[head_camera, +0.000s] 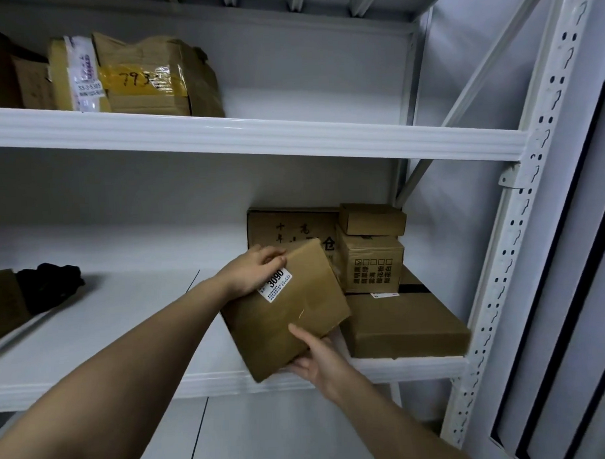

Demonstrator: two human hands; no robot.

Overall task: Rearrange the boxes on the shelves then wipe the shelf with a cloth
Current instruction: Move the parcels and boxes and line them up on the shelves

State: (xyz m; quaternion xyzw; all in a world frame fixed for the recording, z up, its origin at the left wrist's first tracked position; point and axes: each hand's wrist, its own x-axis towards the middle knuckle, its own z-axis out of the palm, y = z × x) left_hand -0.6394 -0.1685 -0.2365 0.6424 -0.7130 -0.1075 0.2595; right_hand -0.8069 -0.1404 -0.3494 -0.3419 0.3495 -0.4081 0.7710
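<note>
Both the left hand and right hand grip a tilted box over the shelf, rearranging unfinished, black cloth unused at far left.

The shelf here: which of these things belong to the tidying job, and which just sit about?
Job:
- flat brown cardboard box with white 3090 label, gripped by left hand and right hand
- stacked brown cardboard boxes
- crumpled black cloth
- white metal shelf

Lying about:
- white perforated upright post

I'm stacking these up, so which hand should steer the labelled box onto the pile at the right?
Probably the right hand: it supports the labelled box from below, on the side nearest the flat box. The left hand grips the far top corner.
</note>
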